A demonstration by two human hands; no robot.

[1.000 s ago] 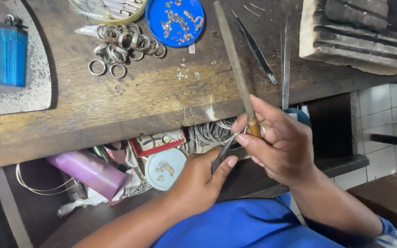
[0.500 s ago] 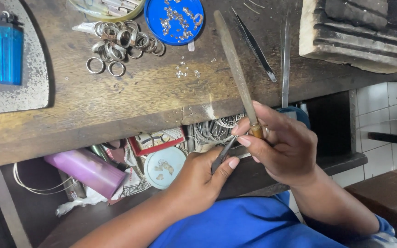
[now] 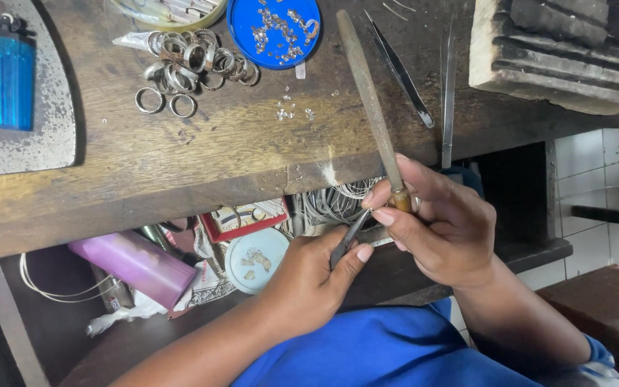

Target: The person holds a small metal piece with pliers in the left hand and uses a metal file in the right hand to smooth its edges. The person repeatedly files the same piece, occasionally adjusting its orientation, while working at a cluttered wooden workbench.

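A long metal file (image 3: 370,107) is held at its lower end in the grip of the right hand (image 3: 442,229), fingers pressed around the handle at centre right of the frame; the blade slants up across the wooden desk (image 3: 202,168) toward the top centre. A dark slender tool (image 3: 349,240) is pinched in the grip of the left hand (image 3: 309,283), lower centre, its tip brought against the right fingertips. Whether a small piece is held between them cannot be told. A heap of metal rings (image 3: 195,61) is seen at upper left centre, a blue dish (image 3: 274,32) of small bits beside it, and a blue lighter (image 3: 8,79) at far upper left. Tweezers (image 3: 402,72) lie right of the file. A pink cylinder (image 3: 134,265) lies in the drawer below the desk edge.
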